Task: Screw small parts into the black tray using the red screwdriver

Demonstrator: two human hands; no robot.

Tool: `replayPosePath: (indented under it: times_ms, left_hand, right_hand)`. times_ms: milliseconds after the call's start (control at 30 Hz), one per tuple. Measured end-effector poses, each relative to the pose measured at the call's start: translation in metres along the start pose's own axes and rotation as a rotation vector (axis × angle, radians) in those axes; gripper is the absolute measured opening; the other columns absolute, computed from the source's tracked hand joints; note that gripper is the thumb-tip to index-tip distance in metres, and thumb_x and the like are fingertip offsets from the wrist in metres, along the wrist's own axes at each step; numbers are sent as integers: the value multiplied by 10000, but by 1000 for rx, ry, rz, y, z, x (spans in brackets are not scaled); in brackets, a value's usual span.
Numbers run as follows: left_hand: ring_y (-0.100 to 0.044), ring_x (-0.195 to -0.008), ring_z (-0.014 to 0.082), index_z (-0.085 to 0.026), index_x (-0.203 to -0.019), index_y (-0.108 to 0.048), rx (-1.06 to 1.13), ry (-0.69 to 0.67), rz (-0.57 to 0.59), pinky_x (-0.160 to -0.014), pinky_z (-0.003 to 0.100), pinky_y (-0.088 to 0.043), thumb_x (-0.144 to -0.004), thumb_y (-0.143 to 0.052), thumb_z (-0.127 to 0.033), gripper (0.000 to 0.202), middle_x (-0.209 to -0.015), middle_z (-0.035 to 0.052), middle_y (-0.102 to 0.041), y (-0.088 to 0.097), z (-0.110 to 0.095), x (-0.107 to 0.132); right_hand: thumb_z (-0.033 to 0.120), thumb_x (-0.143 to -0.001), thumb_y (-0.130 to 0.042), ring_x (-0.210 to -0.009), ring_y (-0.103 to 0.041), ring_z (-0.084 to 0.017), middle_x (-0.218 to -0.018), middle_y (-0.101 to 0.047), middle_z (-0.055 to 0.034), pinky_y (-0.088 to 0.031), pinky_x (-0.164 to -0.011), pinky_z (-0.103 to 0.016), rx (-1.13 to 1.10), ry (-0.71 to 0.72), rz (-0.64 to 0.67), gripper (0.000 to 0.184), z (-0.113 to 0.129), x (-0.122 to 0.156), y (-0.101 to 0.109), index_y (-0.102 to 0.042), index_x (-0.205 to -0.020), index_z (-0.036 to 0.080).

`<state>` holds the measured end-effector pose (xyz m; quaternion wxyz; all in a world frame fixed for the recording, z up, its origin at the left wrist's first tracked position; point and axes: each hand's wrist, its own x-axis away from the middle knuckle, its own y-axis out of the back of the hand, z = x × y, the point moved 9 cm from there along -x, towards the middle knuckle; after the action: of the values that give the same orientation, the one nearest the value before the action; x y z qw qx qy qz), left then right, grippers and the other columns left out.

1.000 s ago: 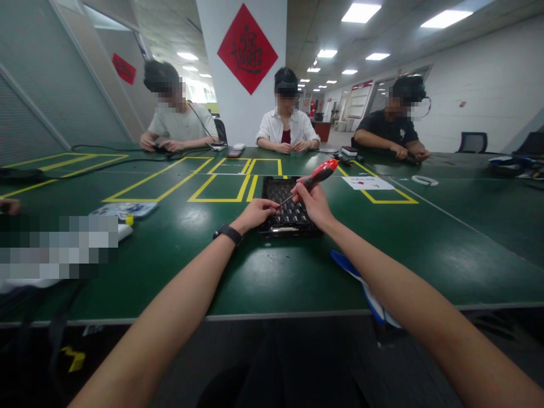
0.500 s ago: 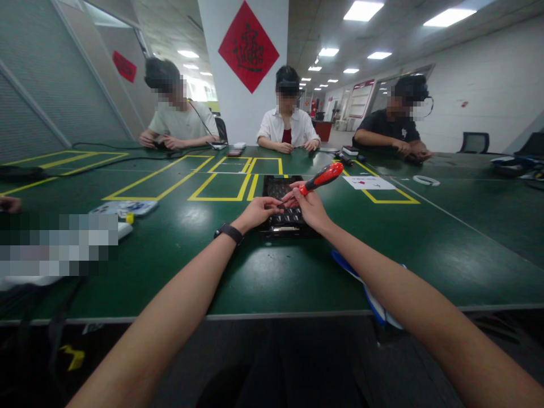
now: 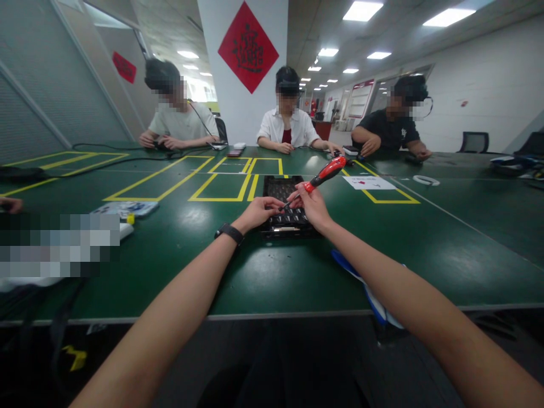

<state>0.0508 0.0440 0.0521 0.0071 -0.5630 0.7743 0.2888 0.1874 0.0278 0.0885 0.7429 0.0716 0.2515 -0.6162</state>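
Observation:
A red-and-black screwdriver [image 3: 326,173] slants through my right hand [image 3: 313,208], which is closed around it near the bottom of its handle. Its thin shaft points down and left, with the tip at the fingertips of my left hand [image 3: 260,211]. Those left fingers are pinched together at the tip; whatever small piece they hold is too small to make out. Under both hands lies an open black case [image 3: 272,187] with rows of small metal bits [image 3: 293,217] in it. My hands hide part of the case.
The green table [image 3: 263,283] bears yellow tape outlines. A blue-and-white object [image 3: 346,263] lies beneath my right forearm. A printed paper sheet [image 3: 369,182] and a white ring [image 3: 426,180] are to the right. Three people sit across; another hand [image 3: 11,204] shows at left.
The screwdriver and my right hand have shifted slightly up and right, baring more of the shaft. Across the table, the middle person and the right-hand person have reached toward the black items between them.

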Motion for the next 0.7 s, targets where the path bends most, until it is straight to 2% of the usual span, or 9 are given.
replayPosePath:
  times_ms: [333, 700]
  left_hand:
    - [-639, -830, 188, -131, -957, -681, 2, 15, 1, -804, 324, -474, -701, -649, -281, 298, -873, 74, -710, -1, -2, 1]
    - [-644, -841, 195, -130, -942, -686, 27, 15, 1, -819, 336, -475, -698, -657, -288, 293, -870, 82, -712, -1, 1, 0]
  right_hand:
    - [395, -778, -589, -488, -572, -51, -634, -633, 55, -467, -508, -146, -45, -24, -105, 217, 2, 2, 6, -512, -846, 203]
    - [417, -767, -597, -492, -570, -57, -631, -626, 56, -471, -505, -154, -48, -16, -74, 244, 1, 1, 5, -505, -839, 203]
